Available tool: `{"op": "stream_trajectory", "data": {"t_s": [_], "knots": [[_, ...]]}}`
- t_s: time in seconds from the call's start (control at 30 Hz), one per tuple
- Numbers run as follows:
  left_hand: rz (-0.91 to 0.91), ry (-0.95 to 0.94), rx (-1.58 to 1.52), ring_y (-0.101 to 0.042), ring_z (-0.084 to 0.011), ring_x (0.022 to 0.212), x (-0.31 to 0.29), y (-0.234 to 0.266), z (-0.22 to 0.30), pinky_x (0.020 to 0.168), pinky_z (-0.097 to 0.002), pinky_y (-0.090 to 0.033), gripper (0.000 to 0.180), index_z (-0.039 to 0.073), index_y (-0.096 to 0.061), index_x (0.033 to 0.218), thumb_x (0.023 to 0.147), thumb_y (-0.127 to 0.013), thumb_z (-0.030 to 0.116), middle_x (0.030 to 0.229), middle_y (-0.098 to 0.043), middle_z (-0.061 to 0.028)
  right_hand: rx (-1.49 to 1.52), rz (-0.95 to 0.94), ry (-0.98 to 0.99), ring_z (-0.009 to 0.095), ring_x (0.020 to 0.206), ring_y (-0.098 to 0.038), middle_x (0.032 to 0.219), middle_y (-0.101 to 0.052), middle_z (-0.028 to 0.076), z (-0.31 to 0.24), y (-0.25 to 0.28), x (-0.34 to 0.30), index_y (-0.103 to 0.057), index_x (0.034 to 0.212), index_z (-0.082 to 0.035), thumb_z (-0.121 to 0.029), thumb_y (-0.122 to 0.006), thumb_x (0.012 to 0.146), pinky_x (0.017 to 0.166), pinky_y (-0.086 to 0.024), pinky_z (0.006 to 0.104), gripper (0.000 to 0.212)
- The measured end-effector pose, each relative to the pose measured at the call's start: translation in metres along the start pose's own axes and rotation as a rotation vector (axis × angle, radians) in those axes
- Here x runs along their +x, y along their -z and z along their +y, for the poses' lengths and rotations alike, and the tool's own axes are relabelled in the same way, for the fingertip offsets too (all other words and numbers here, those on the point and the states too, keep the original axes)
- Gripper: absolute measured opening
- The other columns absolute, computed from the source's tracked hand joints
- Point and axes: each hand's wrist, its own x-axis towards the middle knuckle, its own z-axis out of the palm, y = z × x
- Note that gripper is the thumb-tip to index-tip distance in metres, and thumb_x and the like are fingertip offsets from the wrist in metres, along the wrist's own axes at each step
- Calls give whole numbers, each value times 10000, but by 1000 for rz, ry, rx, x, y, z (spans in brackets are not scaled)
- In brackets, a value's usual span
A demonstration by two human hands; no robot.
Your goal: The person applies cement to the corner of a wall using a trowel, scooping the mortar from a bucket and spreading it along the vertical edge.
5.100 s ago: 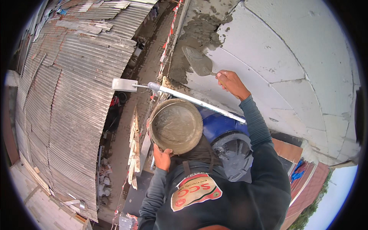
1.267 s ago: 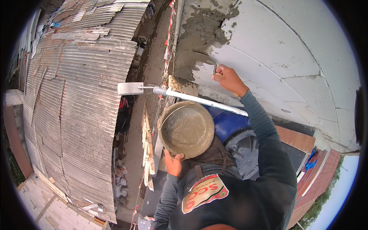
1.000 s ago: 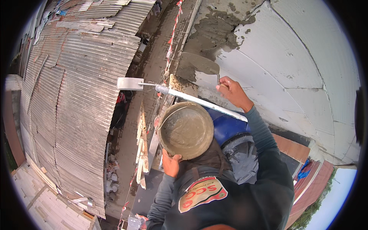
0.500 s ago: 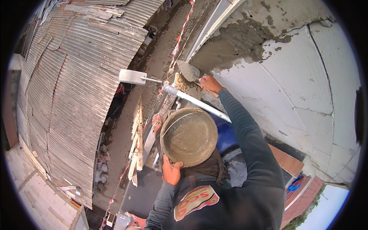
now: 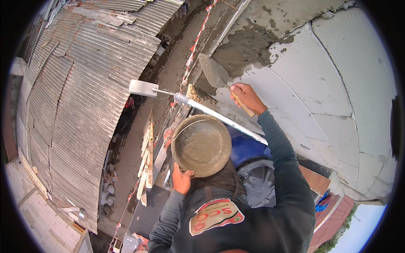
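Note:
My right hand (image 5: 248,98) is closed round the wooden handle of a trowel (image 5: 214,71). The trowel's grey blade is close to a patch of wet mortar (image 5: 247,48) spread on the white block wall (image 5: 312,71). Against my body, my left hand (image 5: 181,180) grips the near-left rim of a round bucket (image 5: 223,158). Grey mortar coats the bucket's inside and lies in its bottom, and a thin wire handle runs along its rim.
A white pipe (image 5: 228,117) slants across in front of me, with a lamp-like white head (image 5: 143,88) beyond it. Below are a blue drum (image 5: 244,145), wooden strips (image 5: 147,162) and red-white tape (image 5: 195,44). A corrugated roof (image 5: 84,101) lies to the left.
My right hand has moved right and slightly down with the trowel, whose blade is now turned more upright. The bucket and my left hand have shifted a little left; the whole view has turned slightly.

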Motion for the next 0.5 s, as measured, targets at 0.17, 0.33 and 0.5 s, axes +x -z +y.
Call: {"op": "stream_trajectory", "data": {"t_s": [0.17,0.33,0.5], "knots": [[23,-37,22,-685,-329,1039,5,1,-16,957,-395,-524,589,-59,-518,1302,735,-668,1,1173,-687,-219,33,73,127,86,676,-581,845,-630,21,-28,12,-47,-635,1044,-12,-301,-595,1049,590,-498,278,292],[36,-36,-9,-693,-356,1047,6,-5,-9,942,-410,-532,568,-63,-513,1280,740,-675,11,1152,-697,-242,-518,87,402,239,723,-659,861,-678,110,-47,4,-134,-626,1054,14,-242,-674,992,671,-541,367,268],[21,-28,22,-710,-365,1015,7,-9,-5,895,-421,-550,511,-57,-517,1228,748,-675,18,1114,-705,-251,-1218,-59,617,336,796,-696,851,-661,169,-45,-14,-168,-621,1012,-6,-206,-692,953,688,-558,446,220]]}}
